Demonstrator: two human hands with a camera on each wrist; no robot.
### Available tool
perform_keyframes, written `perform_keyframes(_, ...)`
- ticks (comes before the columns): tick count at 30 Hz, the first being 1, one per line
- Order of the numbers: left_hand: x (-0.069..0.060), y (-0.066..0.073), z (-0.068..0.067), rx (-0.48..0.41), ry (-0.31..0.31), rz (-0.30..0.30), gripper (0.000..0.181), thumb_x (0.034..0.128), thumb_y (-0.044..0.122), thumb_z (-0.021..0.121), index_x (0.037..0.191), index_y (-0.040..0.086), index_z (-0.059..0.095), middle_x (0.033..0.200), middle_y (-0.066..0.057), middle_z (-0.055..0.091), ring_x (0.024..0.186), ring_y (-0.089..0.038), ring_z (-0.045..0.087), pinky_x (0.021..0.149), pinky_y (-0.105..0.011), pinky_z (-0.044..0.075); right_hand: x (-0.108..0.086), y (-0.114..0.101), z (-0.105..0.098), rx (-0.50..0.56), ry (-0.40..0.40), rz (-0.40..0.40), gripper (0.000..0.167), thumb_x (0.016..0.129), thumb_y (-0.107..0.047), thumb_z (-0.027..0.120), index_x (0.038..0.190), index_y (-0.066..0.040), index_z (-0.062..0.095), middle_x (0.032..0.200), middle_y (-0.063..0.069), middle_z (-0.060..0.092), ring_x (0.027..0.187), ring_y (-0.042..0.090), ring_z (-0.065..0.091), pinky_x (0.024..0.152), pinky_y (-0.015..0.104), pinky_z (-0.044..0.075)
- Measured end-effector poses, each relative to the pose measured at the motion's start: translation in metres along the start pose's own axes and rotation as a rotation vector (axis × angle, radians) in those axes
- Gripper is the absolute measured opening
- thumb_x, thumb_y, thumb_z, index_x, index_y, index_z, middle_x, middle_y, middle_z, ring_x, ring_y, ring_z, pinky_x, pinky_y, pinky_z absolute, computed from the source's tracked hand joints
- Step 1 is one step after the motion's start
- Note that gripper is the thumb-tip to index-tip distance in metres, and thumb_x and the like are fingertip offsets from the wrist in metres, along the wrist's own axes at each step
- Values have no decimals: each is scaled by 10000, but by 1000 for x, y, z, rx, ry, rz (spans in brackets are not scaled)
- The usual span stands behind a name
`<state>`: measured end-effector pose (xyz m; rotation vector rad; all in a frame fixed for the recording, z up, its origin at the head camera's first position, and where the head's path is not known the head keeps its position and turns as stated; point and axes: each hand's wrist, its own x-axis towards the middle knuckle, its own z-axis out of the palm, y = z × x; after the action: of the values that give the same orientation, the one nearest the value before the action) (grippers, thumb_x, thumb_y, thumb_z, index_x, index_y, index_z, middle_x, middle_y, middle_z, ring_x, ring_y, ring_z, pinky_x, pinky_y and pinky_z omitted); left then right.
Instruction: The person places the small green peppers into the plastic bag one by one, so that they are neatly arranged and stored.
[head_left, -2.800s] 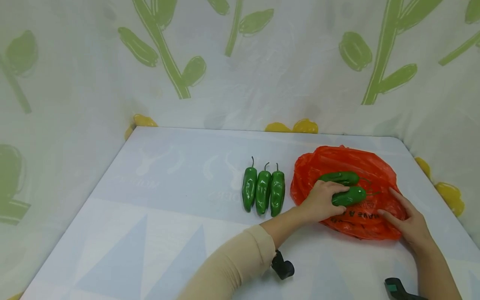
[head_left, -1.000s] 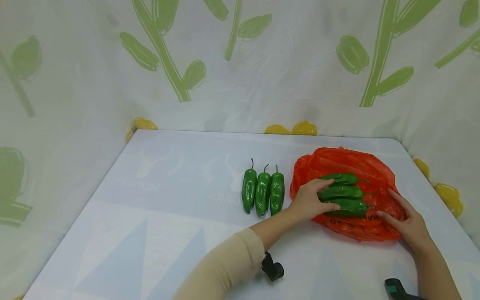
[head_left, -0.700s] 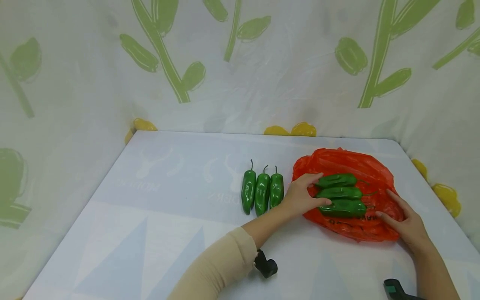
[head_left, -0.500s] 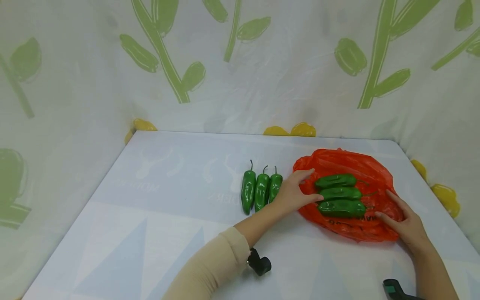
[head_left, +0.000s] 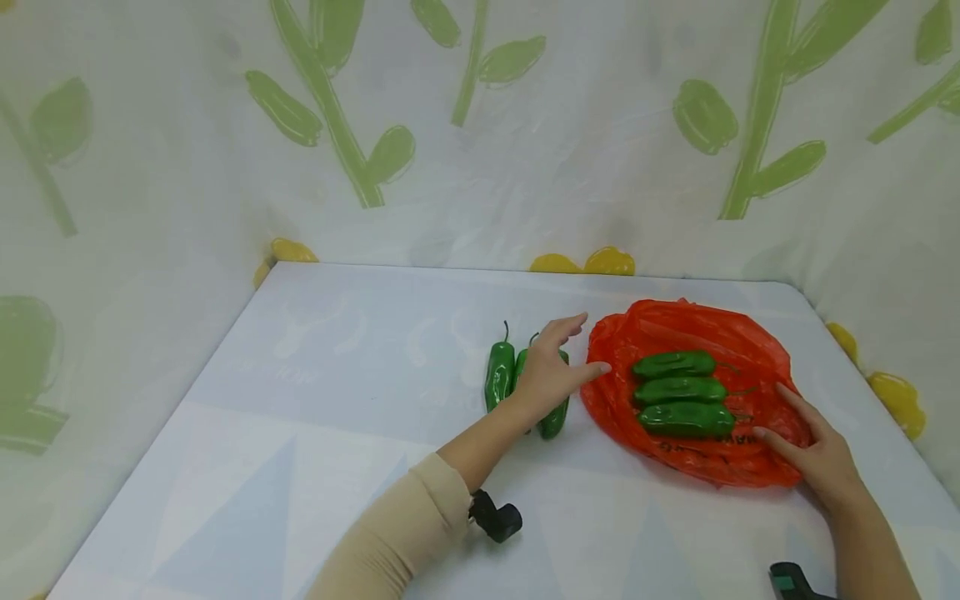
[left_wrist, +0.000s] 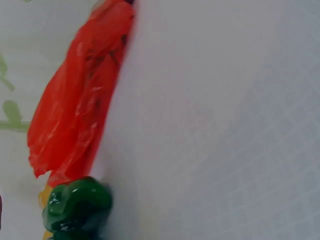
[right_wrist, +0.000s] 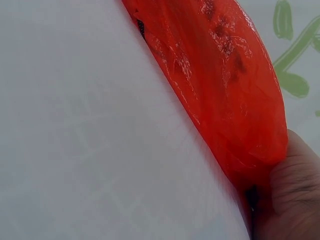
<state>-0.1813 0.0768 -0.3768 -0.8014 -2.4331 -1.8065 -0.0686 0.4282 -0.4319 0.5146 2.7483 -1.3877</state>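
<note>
My left hand (head_left: 546,375) is above a row of three green chili peppers (head_left: 498,375), its thumb and fingers spread and holding nothing. It hides parts of the middle and right peppers. Beside them a red plastic bag (head_left: 611,417) lies with its mouth spread, and three green peppers (head_left: 686,419) lie side by side in it, stems to the right. My right hand (head_left: 821,458) rests at the bag's right rim, thumb and index finger stretched apart on the plastic. The left wrist view shows one pepper (left_wrist: 80,205) near the bag (left_wrist: 80,105). Part of my right hand (right_wrist: 297,195) touches the bag.
A white table (head_left: 360,333) with pale blue triangle prints carries everything. Behind and beside it hangs a pale curtain (head_left: 480,183) with green leaf patterns. Black wrist-worn devices show below the left wrist (head_left: 498,521) and the right wrist (head_left: 789,579).
A pepper held by my left hand has been laid in the bag and let go. That hand has moved left to the row outside. My right hand has stayed at the rim.
</note>
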Motion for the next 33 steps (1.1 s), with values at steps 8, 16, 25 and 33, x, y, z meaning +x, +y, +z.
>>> perform_keyframes(8, -2, 1, -27, 17, 89, 2, 697, 787, 229, 771, 1400, 121, 459, 1374, -76, 488, 1240, -220, 476, 962, -449, 464, 1, 1, 1, 14, 16, -7, 799, 916, -378, 592, 1508, -358, 55, 1560, 198, -73, 1396, 470, -66, 998, 717, 152)
perform_keyframes(16, -11, -11, -50, 21, 123, -17, 755, 754, 222, 801, 1409, 106, 441, 1396, -88, 460, 1282, -246, 432, 1022, -476, 403, 1, 2, 1, 15, 13, 0, 795, 917, -378, 590, 1505, -370, 55, 1562, 189, -72, 1400, 463, -59, 1006, 707, 154)
perform_keyframes(25, -30, -29, -62, 17, 193, -158, 787, 746, 243, 809, 1422, 127, 423, 1413, -45, 445, 1299, -224, 414, 1062, -466, 358, 2, 2, 1, 15, 16, -1, 796, 916, -376, 593, 1504, -375, 57, 1564, 185, -75, 1399, 467, -59, 1003, 711, 157)
perform_keyframes(33, -43, -49, -67, -36, 226, -302, 837, 735, 274, 816, 1446, 166, 388, 1452, -18, 400, 1336, -228, 366, 1091, -483, 302, 0, 2, 1, -6, 0, 8, 794, 920, -390, 580, 1507, -366, 46, 1562, 205, -64, 1396, 477, -60, 965, 722, 221)
